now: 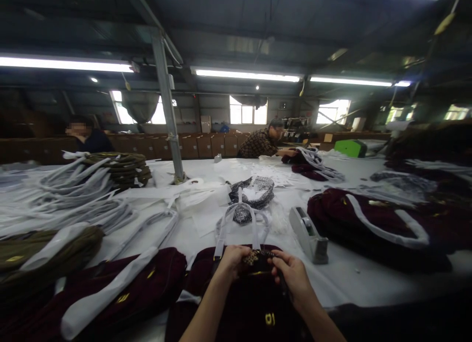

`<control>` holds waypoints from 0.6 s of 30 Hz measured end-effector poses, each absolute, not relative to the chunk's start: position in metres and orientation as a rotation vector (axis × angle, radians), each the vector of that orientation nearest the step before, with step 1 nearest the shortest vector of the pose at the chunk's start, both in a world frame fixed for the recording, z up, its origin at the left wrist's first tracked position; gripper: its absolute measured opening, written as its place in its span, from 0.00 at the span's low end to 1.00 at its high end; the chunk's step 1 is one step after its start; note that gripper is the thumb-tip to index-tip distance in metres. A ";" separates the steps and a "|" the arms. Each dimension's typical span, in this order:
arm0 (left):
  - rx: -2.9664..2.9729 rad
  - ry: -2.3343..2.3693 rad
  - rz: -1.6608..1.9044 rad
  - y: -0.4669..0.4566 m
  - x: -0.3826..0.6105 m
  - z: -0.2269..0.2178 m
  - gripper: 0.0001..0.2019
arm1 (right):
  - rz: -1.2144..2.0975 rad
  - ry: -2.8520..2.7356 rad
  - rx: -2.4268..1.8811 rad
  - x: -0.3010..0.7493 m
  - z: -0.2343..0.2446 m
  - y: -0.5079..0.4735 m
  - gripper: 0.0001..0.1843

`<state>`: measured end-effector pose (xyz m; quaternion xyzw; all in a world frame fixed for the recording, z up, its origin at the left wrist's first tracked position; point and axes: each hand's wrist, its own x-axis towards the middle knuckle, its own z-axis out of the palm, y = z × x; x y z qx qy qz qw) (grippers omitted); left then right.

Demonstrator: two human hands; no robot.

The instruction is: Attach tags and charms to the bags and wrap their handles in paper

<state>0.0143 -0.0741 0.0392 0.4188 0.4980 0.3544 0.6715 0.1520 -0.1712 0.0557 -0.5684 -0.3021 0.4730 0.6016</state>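
A dark maroon handbag [243,302] with a gold-coloured emblem stands right in front of me, its white-wrapped handles [254,224] rising above the top. My left hand [234,261] is closed at the bag's upper edge, its fingertips pinching a small leopard-print piece [251,257]. Just to the right, my right hand [291,273] is also closed, with thumb and fingers on the dark end of that piece. Something dark and narrow runs below the right fingers; I cannot make out whether it is part of the bag.
A grey tape dispenser [309,236] stands right of the bag, near another maroon bag [354,219]. Maroon bags [147,278] and olive bags [70,248] lie left. Behind are a patterned scarf [263,192], a metal post [167,106] and a co-worker [258,143] leaning over bags.
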 end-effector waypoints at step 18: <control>0.743 0.840 0.726 -0.146 0.023 0.015 0.17 | 0.658 -1.423 -1.565 0.131 0.017 -0.223 0.20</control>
